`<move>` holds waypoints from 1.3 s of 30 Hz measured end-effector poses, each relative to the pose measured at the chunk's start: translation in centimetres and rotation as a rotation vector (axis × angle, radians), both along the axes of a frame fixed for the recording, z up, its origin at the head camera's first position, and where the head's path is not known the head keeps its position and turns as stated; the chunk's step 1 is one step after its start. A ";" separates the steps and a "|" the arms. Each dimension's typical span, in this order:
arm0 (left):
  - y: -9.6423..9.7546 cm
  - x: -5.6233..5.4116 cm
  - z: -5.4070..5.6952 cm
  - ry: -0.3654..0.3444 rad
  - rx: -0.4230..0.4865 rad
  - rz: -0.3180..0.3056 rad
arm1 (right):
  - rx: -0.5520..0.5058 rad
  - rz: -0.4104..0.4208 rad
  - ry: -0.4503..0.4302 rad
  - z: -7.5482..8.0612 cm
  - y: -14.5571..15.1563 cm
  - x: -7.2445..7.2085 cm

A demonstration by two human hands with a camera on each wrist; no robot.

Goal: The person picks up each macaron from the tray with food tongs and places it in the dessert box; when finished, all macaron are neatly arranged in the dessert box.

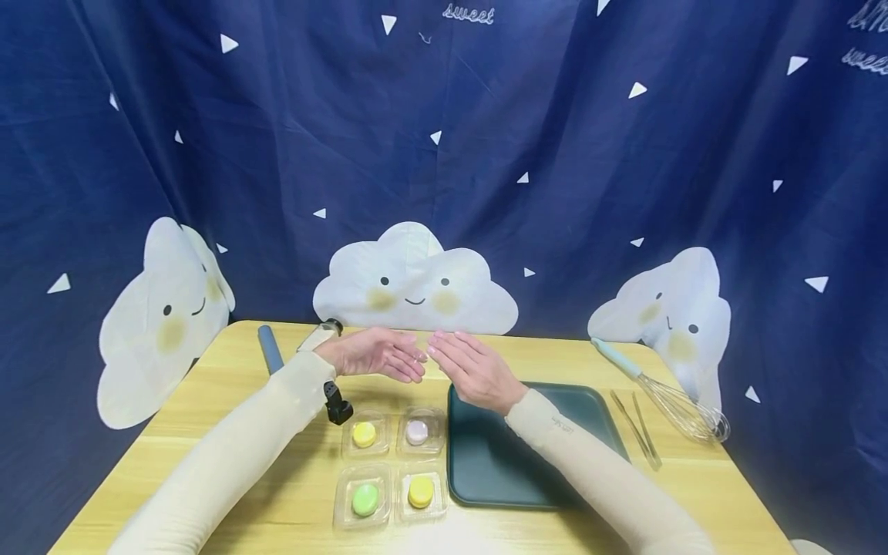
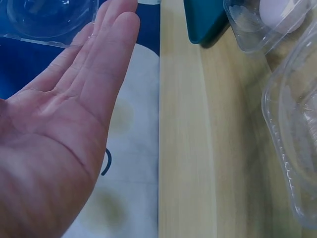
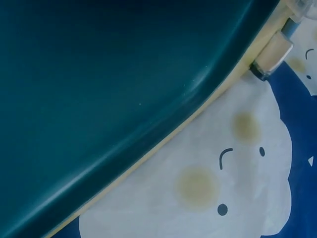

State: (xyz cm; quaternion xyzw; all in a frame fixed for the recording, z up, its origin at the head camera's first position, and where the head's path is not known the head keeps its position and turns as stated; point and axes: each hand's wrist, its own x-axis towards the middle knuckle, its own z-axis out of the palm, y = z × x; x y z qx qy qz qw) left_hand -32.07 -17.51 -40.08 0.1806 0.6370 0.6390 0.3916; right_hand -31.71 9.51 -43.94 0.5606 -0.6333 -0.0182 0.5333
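Observation:
My left hand (image 1: 378, 354) is raised above the table, palm towards me, its fingers nearly straight. Opposite it my right hand (image 1: 482, 374), back up and fingers together, hovers over the far left corner of a dark green tray (image 1: 486, 470); the fingertips of both hands almost meet. Part of a clear plastic container (image 2: 49, 22) overlaps the left fingertips in the left wrist view. What bears it cannot be told. Below the hands sit several clear boxes with macarons: a yellow macaron (image 1: 364, 434), a lilac macaron (image 1: 417, 432), a green macaron (image 1: 364, 499) and another yellow macaron (image 1: 420, 491).
Right of the tray lie metal tongs (image 1: 638, 435) and a whisk (image 1: 669, 401) with a light blue handle. A blue bar (image 1: 270, 351) rests at the far left, partly behind the left sleeve. A dark blue curtain (image 1: 416, 116) hangs behind the wooden table (image 1: 555, 358).

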 end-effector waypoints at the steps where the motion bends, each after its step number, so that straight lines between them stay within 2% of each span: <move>1: 0.0 0.0 0.0 -0.001 -0.007 0.004 | -0.002 -0.002 0.003 -0.1 0.0 0.0; 9: 0.4 0.3 0.3 0.017 -0.042 0.051 | -0.038 0.014 -0.015 -0.7 0.0 -0.6; 11: 0.6 0.4 0.3 0.040 -0.056 0.073 | -0.049 0.031 -0.045 -0.8 0.0 -0.7; 13: 0.7 0.6 0.4 0.103 -0.075 0.112 | -0.060 0.047 -0.105 -0.8 0.0 -0.6; 16: 0.9 0.7 0.2 0.310 -0.146 0.219 | -0.094 0.061 -0.296 -0.5 -0.1 0.0; 19: 1.0 0.9 0.0 0.546 -0.236 0.336 | -0.162 0.034 -0.583 0.2 -0.3 0.9; 21: 1.0 1.1 -0.1 0.660 -0.262 0.385 | -0.220 0.018 -0.770 0.8 -0.5 1.3; 23: 1.1 1.6 -0.1 0.733 -0.270 0.406 | -0.276 0.008 -0.934 1.1 -0.5 1.4; 27: 1.2 2.7 0.0 0.816 -0.285 0.446 | -0.369 0.020 -1.180 1.3 -0.6 1.3; 31: 1.7 3.9 -0.3 0.867 -0.298 0.471 | -0.403 0.051 -1.361 1.3 -0.4 1.8; 34: 2.2 4.7 -0.4 0.896 -0.299 0.475 | -0.401 0.103 -1.439 1.4 -0.2 2.5; 39: 2.9 6.0 -0.6 0.956 -0.271 0.476 | -0.388 0.167 -1.468 1.5 0.0 3.8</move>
